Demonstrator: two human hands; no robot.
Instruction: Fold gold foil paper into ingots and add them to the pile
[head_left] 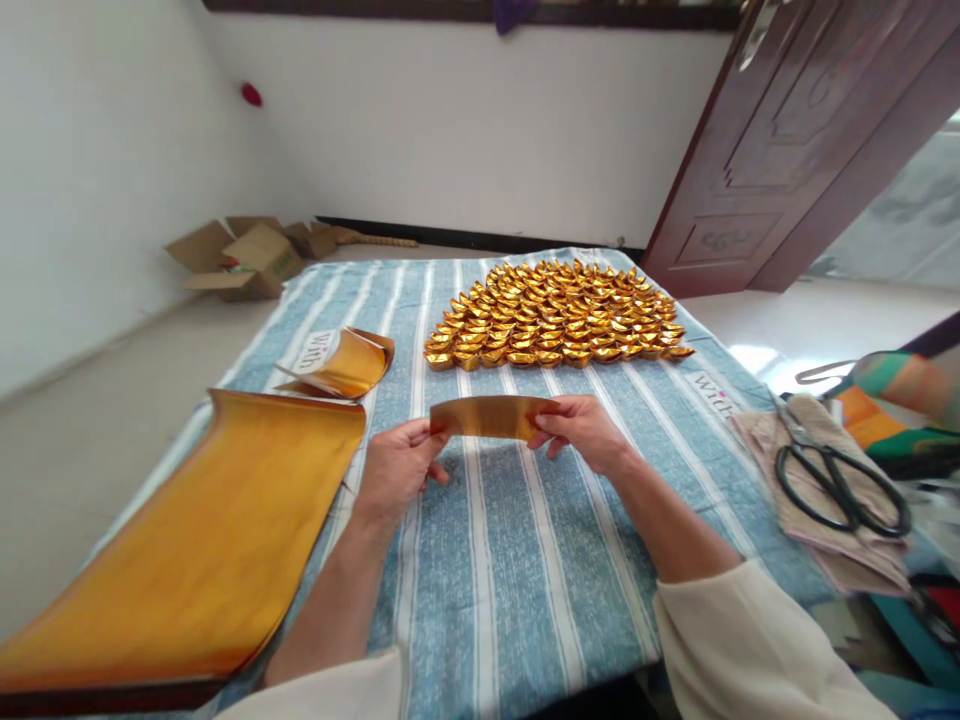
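Between my two hands, a strip of gold foil paper is stretched above the striped cloth, bowed slightly upward in the middle. My left hand pinches its left end, and my right hand pinches the right end. Beyond them stand many small folded gold paper ingots, packed in close rows. Left of my left hand lies a large stack of gold paper sheets with curling edges. Just past that stack, some smaller curled gold paper pieces rest on the cloth.
A blue and white striped cloth covers the table. Black-handled scissors lie on a folded beige towel at the right edge, beside a colourful bag. Open cardboard boxes sit on the floor at the back left. A brown door stands back right.
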